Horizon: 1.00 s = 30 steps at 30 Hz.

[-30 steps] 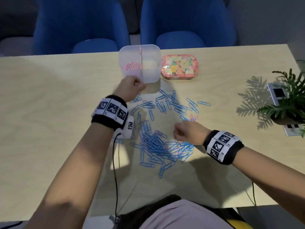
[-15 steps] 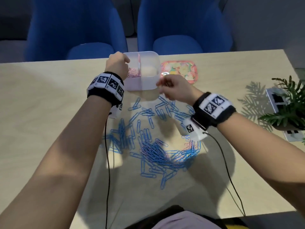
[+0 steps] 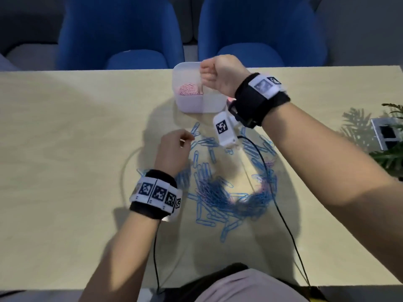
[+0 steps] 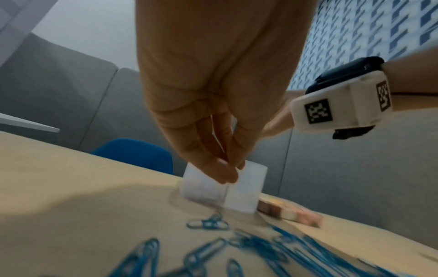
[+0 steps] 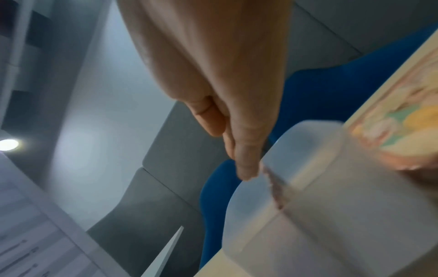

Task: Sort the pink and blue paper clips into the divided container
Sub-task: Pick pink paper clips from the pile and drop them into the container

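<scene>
Over container [image 3: 192, 103], right hand [image 3: 220, 73] held curled, grip contents can't be told. Left hand [image 3: 172, 151] loosely curled, nothing seen held. Pink clips [image 3: 188, 89] piled in left compartment; right one looks unfilled. Blue clips [image 3: 220, 192] mostly left on counter [image 3: 65, 149], few pinks mixed in.

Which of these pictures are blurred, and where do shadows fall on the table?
Head view: mostly sharp; the arms' shadows darken the table around the paper clips. Left wrist view: the near clips are smeared. Right wrist view: the container is blurred, with a lamp's glare at the left edge.
</scene>
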Available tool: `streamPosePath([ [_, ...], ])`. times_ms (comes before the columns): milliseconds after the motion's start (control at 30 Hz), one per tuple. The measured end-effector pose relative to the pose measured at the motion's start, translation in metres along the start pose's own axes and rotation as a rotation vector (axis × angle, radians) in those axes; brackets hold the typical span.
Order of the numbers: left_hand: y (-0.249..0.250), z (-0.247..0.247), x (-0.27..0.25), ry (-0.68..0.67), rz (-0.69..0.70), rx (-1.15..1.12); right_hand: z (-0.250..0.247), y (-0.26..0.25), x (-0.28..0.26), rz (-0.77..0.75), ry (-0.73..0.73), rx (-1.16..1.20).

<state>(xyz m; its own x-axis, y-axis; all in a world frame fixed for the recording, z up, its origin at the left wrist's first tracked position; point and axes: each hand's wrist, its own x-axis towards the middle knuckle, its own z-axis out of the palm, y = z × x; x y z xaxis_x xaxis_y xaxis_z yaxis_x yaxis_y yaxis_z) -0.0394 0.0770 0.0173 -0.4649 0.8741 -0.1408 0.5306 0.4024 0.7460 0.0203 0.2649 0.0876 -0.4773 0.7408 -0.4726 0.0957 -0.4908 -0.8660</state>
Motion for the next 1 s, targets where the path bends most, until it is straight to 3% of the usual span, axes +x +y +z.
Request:
streamPosePath([
  [167, 0.015, 0.046, -0.026, -0.308, 0.145, 0.166, -0.083, 0.046, -0.081, -0.021, 0.236, 0.033],
  [300, 0.035, 0.088, -0.046, -0.487, 0.302, 0.337, -0.143, 0.106, -0.143, 0.0, 0.333, -0.237],
  [400, 0.042, 0.113, -0.06, -0.569, 0.344, 0.413, -0.168, 0.146, -0.17, 0.012, 0.363, -0.382],
  [600, 0.035, 0.125, -0.077, -0.625, 0.438, 0.471, -0.162, 0.197, -0.184, 0.049, 0.355, -0.928],
  [700, 0.029, 0.122, -0.082, -0.664, 0.467, 0.479, -0.153, 0.202, -0.183, 0.039, 0.362, -0.935],
  [833, 0.028, 0.117, -0.081, -0.736, 0.442, 0.456, -0.177, 0.205, -0.186, 0.055, 0.381, -0.81],
  [1000, 0.035, 0.118, -0.067, -0.536, 0.44, 0.286, -0.202, 0.202, -0.198, 0.109, 0.483, -0.788],
])
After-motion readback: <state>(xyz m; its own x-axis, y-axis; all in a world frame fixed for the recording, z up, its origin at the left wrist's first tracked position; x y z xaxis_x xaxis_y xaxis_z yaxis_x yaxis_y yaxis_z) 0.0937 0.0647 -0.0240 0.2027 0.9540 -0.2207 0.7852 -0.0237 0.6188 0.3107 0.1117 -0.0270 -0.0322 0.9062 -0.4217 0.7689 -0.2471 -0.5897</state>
